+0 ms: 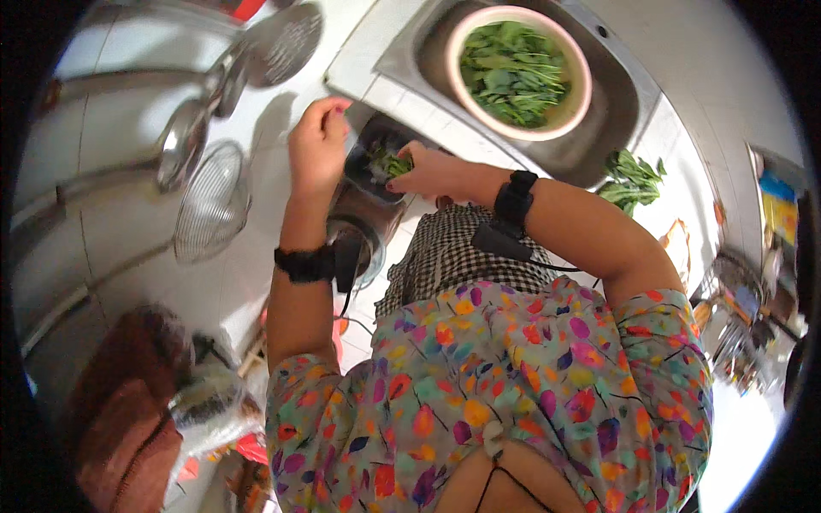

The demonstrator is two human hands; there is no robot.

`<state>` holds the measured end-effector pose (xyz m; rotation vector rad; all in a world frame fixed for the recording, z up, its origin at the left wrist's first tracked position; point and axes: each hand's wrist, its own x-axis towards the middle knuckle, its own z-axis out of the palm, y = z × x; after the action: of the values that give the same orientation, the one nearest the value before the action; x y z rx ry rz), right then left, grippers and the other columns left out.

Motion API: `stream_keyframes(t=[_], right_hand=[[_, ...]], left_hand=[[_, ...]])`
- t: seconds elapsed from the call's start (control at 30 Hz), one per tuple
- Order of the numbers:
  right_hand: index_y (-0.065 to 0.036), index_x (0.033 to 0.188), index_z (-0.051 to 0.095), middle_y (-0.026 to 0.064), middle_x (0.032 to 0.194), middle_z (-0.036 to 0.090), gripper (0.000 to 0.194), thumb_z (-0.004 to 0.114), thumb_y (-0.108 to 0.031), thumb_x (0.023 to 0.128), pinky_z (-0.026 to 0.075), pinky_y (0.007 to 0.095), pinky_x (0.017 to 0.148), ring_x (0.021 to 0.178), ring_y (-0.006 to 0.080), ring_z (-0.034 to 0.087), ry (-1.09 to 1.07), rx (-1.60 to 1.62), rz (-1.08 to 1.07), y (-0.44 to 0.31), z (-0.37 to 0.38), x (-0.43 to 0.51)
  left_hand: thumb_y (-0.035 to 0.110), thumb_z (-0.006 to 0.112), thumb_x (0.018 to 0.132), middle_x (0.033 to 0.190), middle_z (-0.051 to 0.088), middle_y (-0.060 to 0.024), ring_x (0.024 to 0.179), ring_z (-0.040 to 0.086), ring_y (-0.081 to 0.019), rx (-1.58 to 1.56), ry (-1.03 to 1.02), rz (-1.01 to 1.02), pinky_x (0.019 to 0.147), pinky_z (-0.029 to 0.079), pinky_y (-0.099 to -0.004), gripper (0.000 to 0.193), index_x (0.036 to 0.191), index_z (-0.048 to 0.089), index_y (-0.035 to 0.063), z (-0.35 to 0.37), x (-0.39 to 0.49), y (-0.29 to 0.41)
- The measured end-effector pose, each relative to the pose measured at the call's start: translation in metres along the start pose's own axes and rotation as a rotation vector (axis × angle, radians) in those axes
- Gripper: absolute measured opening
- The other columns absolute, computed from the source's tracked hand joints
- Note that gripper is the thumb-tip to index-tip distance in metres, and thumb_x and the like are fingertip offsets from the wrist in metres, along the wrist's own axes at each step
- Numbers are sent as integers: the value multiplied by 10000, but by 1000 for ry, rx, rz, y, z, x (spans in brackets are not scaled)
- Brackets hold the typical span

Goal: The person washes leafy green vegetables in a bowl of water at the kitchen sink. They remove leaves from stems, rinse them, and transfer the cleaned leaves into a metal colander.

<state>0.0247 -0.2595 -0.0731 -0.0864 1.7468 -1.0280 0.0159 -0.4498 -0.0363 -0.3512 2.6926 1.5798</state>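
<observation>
My left hand is raised at the left of a dark bin, its fingers curled; a small green bit shows at its fingertips. Over the bin, my right hand holds a small bunch of green scraps between thumb and fingers. Pale and green bits lie inside the bin, partly hidden by that hand. Leafy greens fill a round pink-rimmed basin in the steel sink. More leafy greens lie on the white tiled counter, near my right forearm.
The metal sink is set into the tiled counter. A wire strainer, a ladle and a perforated skimmer hang on the wall at left. A metal pot stands below my left wrist. Plastic bags are at lower left.
</observation>
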Motion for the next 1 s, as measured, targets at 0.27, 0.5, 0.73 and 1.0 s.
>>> stream_keyframes(t=[0.27,0.5,0.73,1.0], right_hand=[[48,1322,455,190,1122,614,531,518,-297,924,491,329,843,991,266,612,-3,-225,-206,-20,12,44],[1,1034,643,71,973,663,299,447,-213,958,508,301,751,880,150,606,118,507,-307,-14,-2,15],[-16,981,648,65,875,655,298,418,-204,956,495,296,725,791,148,601,410,373,-375,20,-72,-47],[-144,1016,688,150,896,661,210,548,-216,877,526,447,760,841,351,654,543,-528,-549,31,-52,-43]], left_hand=[[109,542,943,713,610,-25,630,546,-90,-240,38,-117,599,459,-246,154,1006,662,35,-9,11,-26],[109,521,944,712,616,-28,631,555,-97,-308,5,-127,605,466,-248,172,1000,668,40,8,20,-10],[148,546,938,707,636,-46,637,584,-134,-77,-135,3,623,471,-291,162,1012,671,77,77,37,44],[152,570,924,776,673,-130,692,647,-261,192,-175,275,661,501,-356,148,1000,673,77,103,48,79]])
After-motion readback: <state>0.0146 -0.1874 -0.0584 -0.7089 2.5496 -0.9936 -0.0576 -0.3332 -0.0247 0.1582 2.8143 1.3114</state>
